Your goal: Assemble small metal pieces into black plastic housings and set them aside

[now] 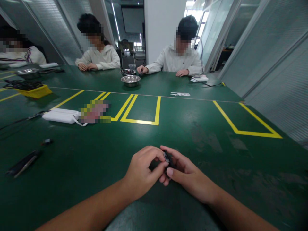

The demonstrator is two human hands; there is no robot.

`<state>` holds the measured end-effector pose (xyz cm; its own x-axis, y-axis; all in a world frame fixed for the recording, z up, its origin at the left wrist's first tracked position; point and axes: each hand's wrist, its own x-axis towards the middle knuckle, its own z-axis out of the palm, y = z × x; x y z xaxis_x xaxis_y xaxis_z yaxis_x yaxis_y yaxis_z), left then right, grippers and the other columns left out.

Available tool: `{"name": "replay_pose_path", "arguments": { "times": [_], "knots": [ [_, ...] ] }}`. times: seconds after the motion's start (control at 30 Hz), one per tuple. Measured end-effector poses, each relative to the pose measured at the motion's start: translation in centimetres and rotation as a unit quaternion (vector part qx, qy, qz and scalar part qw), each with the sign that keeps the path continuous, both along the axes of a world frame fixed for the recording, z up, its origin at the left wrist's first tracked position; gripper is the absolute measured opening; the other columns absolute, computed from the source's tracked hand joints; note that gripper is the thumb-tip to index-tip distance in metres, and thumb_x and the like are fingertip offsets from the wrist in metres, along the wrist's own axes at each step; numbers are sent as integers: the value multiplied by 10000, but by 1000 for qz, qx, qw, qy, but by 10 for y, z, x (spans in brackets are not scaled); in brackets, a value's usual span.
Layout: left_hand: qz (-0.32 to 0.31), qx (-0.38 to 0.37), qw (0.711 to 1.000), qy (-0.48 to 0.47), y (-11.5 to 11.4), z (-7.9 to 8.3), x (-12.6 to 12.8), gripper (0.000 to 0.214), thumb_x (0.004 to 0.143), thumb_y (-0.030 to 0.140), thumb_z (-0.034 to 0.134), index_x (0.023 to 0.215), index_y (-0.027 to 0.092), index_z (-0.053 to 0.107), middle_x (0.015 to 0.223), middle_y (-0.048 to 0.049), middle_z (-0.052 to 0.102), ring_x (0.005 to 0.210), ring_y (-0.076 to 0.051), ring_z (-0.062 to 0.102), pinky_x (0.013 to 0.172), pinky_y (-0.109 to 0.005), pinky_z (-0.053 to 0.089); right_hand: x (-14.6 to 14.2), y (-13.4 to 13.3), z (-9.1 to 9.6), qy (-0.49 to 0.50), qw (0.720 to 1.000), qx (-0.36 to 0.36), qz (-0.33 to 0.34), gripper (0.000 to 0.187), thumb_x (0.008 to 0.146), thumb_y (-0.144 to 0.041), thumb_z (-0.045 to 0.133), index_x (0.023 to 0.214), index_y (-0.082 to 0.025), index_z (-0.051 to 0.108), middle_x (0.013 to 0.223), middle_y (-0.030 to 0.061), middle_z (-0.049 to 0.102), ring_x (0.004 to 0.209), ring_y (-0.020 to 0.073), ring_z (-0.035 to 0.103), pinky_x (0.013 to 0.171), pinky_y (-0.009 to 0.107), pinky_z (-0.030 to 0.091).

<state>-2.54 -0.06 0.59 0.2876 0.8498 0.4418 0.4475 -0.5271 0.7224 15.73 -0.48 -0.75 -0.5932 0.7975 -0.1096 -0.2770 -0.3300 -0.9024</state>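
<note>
My left hand [141,171] and my right hand [186,175] meet just above the green table [183,134], near its front edge. Both are closed around one small black part [167,159] pinched between their fingertips. Most of the part is hidden by my fingers, so I cannot make out its shape. My forearms rest on the table edge.
A white power bank [61,115] with a cable lies to the left, a black pen-like tool [22,164] and a small dark piece [47,141] nearer. A metal bowl [130,80] and yellow tray [33,89] stand farther back. Three people sit at the far side.
</note>
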Motion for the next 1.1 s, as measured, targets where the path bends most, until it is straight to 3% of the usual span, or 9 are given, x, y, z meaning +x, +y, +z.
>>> {"name": "replay_pose_path", "arguments": {
  "times": [1.1],
  "knots": [
    [-3,-3,1000,-3,2,-1,-1,84,806,99,666,799,176,635,794,14,667,727,-115,600,680,-240,445,-1,4,-3,40,999,1,8,681,849,-129,719,1427,-220,372,933,6,687,793,108,706,707,236,569]
  ]
}}
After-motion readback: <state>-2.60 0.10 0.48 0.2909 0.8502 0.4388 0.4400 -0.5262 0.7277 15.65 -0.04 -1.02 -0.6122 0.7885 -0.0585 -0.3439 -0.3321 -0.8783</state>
